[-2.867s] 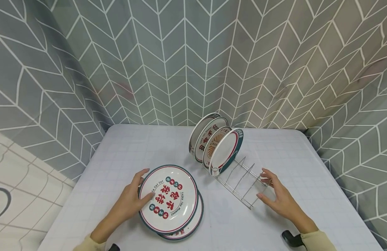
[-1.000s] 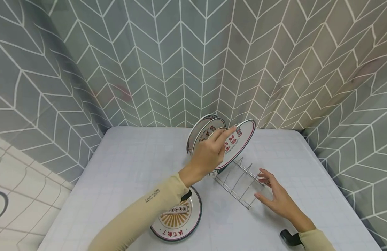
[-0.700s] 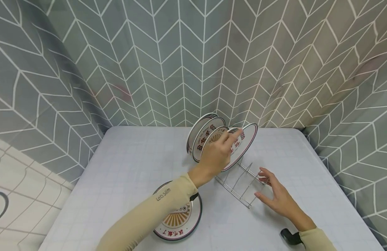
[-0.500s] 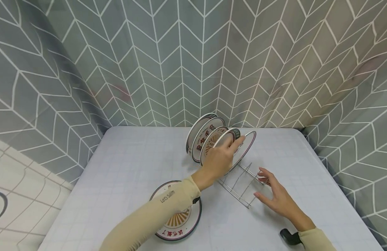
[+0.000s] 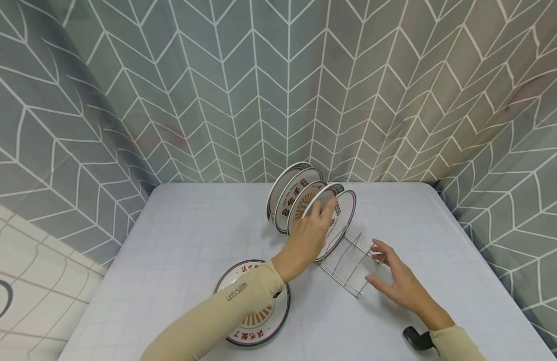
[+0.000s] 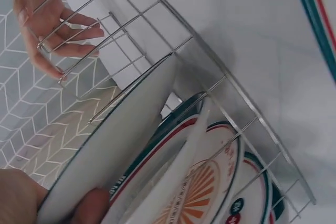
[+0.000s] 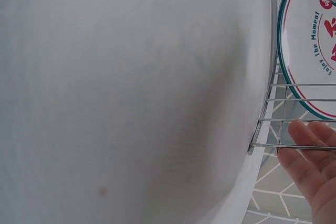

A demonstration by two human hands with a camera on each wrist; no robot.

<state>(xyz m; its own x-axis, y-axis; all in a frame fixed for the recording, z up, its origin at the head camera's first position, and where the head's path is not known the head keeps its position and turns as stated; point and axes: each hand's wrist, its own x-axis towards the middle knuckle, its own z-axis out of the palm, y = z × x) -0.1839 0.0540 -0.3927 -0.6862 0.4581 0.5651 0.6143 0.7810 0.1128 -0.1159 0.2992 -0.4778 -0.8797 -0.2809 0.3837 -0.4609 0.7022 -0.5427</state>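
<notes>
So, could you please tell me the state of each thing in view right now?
Left hand: gripping the top rim of the newest plate.
Newest plate: standing on edge in the rack, in front of four others.
Rack: on the table, front slots empty.
Right hand: open, fingers touching the rack's front end.
Flat plate: lying face up on the table.
</notes>
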